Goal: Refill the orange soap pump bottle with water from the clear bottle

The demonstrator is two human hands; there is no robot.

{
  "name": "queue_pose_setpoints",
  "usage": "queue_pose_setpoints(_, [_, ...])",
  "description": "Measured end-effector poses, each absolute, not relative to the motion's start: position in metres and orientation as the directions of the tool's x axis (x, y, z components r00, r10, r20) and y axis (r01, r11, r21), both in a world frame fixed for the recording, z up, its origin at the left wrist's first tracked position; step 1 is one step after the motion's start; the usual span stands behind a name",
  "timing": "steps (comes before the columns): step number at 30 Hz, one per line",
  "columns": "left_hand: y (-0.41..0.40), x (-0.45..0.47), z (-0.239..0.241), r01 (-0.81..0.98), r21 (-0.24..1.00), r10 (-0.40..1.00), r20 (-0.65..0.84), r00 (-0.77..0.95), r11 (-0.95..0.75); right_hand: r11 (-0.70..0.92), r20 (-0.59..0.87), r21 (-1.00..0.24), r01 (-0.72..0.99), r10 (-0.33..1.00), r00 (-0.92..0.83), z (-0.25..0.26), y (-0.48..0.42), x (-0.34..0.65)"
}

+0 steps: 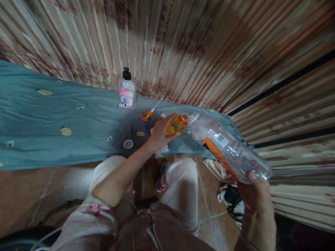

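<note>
My left hand (159, 134) is wrapped round a small orange bottle (177, 124), held tilted over the grey-blue cloth (52, 115). In my right hand (252, 190) is the base of a large clear plastic bottle (230, 148) with an orange label strip. It lies tilted, its open mouth touching the mouth of the orange bottle. A white rag (162, 150) sits under my left hand.
A clear soap bottle (127, 89) with a pink label and black cap stands at the cloth's far edge. An orange pump head with tube (149, 114) and a clear cap (128, 143) lie on the cloth. Striped curtains hang behind. A dark bag (231, 198) lies on the tiled floor.
</note>
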State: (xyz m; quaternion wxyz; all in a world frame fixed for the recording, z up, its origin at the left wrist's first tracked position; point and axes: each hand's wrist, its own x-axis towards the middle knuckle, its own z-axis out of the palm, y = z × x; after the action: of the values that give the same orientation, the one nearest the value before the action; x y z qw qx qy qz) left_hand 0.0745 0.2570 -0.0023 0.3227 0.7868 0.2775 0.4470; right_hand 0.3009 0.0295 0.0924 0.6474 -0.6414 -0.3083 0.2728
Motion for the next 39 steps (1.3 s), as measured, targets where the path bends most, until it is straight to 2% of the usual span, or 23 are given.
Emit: queue_pose_setpoints(39, [0.2576, 0.075, -0.0039, 0.139, 0.755, 0.724, 0.534, 0.437, -0.64, 0.039, 0.053, -0.999, 0.036, 0.746, 0.664, 0.0955, 0.0295, 0.2973])
